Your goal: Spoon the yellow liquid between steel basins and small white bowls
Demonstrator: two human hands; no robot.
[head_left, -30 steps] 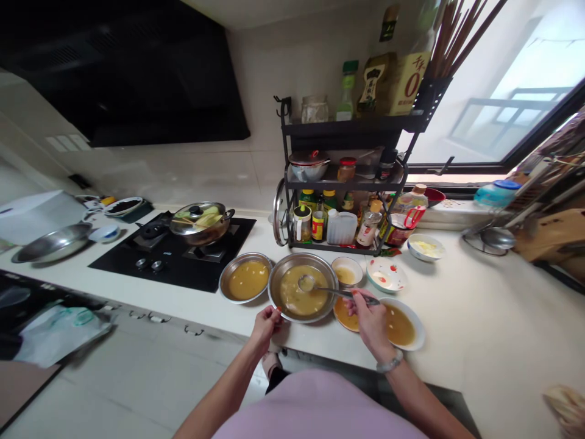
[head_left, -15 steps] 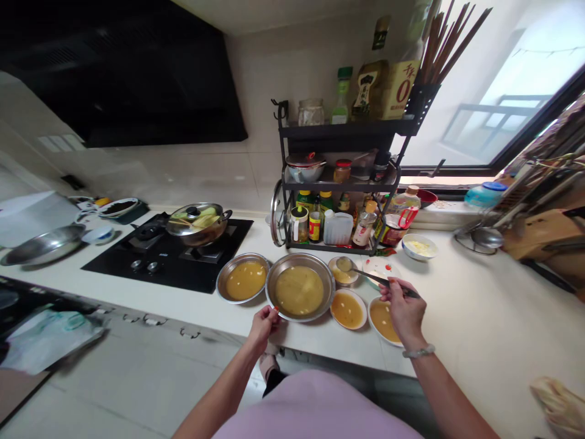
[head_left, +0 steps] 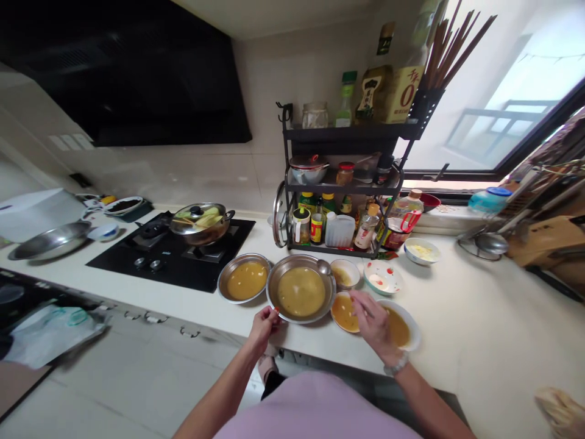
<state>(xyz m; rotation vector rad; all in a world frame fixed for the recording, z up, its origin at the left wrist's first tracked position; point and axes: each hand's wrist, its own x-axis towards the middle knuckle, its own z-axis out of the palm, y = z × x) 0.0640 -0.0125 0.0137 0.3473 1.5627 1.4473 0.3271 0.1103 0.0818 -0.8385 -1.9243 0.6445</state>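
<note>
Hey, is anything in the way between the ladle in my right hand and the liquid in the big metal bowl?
Nothing visible. Your right hand has the ladle near the right rim of the big bowl, with no object between its head and the liquid.

A: What is obscured near the basin (head_left: 329,299)?

B: To its right, the right hand (head_left: 372,320) covers parts of the orange bowl (head_left: 333,317) and the white bowl (head_left: 415,330). At its upper-right rim, the ladle (head_left: 324,267) shows its head; the handle is indistinct towards the hand.

A: At its near-left side?

B: The fingers of the left hand (head_left: 264,326) partly hide one another; their hold on the rim is unclear.

A: Farther off?

B: Up and left of the basin, the hood (head_left: 159,79) is cut by the top edge. Far right, a beige item (head_left: 558,410), unidentifiable, is cut by the right edge.
</note>
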